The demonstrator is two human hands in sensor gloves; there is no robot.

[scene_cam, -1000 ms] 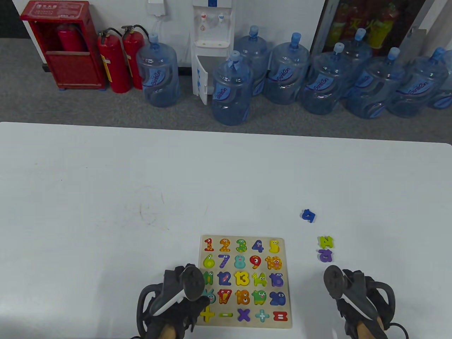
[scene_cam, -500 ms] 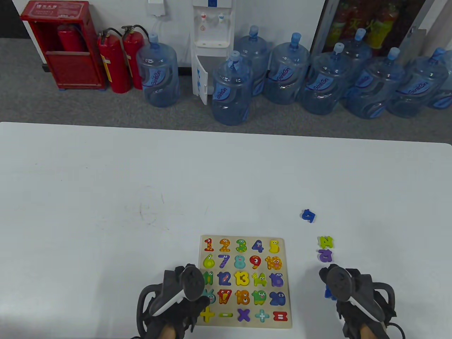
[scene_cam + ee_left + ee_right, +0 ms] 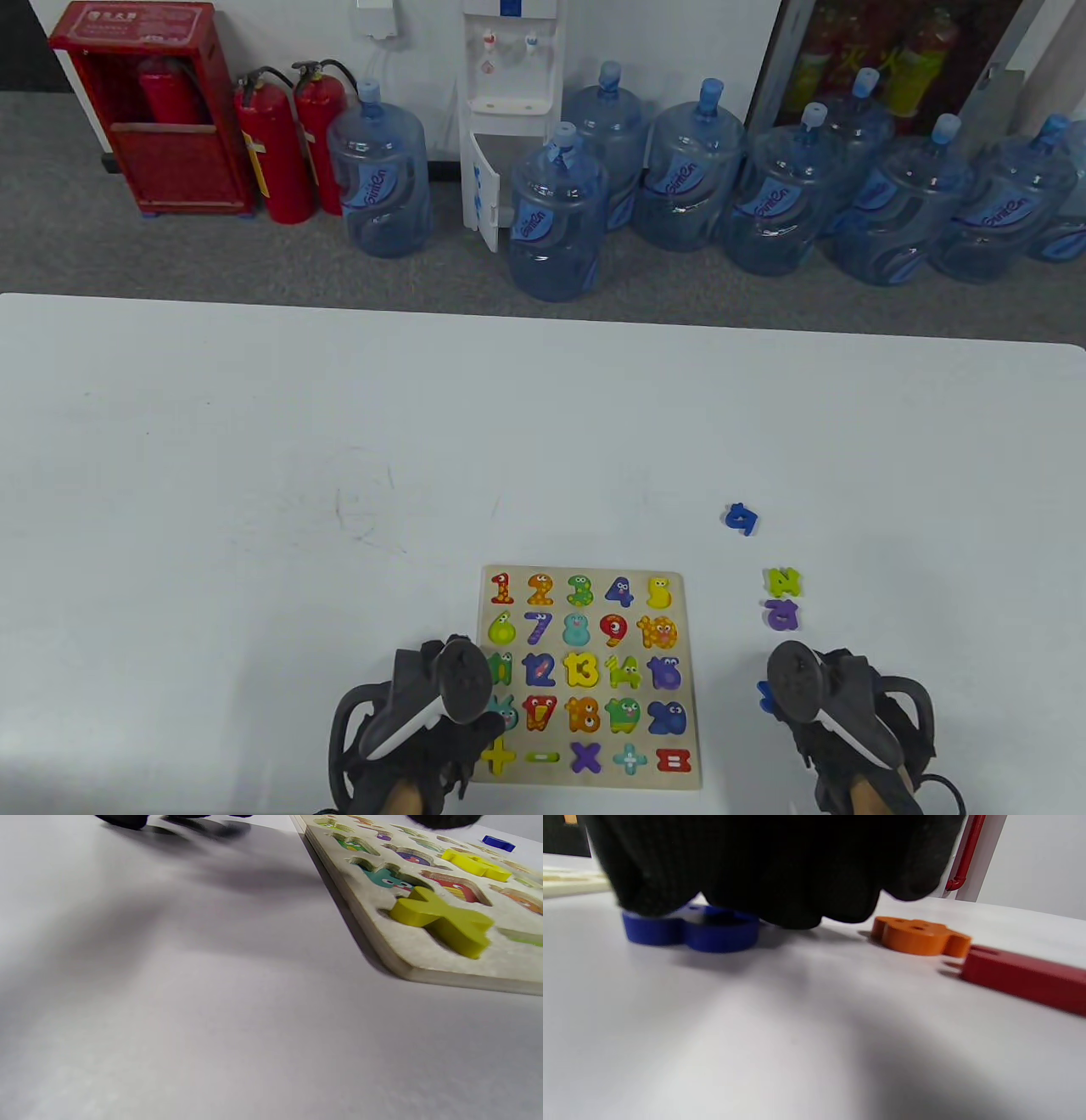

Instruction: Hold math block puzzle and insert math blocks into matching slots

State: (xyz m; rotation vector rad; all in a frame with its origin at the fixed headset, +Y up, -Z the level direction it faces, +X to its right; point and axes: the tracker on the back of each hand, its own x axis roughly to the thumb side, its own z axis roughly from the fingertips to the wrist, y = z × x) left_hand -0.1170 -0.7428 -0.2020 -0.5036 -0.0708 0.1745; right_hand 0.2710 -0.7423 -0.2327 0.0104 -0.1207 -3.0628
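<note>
The wooden puzzle board (image 3: 683, 679) lies near the table's front edge, most of its slots filled with coloured numbers and signs. My left hand (image 3: 424, 722) rests at its left edge, one fingertip (image 3: 445, 818) on the board (image 3: 407, 955) and others (image 3: 123, 819) on the table beside it. My right hand (image 3: 836, 713) is right of the board, its fingers (image 3: 780, 878) curled over a dark blue block (image 3: 691, 929) that lies on the table; a corner of that block (image 3: 765, 696) shows in the table view. An orange block (image 3: 920, 938) and a red block (image 3: 1022, 984) lie beside it.
Three loose blocks lie right of the board: a blue one (image 3: 741, 518), a green one (image 3: 782, 581) and a purple one (image 3: 781, 613). A yellow plus (image 3: 445, 921) sits in the board's near-left slot. Water jugs (image 3: 556, 221) and fire extinguishers (image 3: 276, 148) stand on the floor behind the table.
My right hand has shifted a little left toward the board, and the dark blue block has moved left with it. The left hand and the board have stayed put.
</note>
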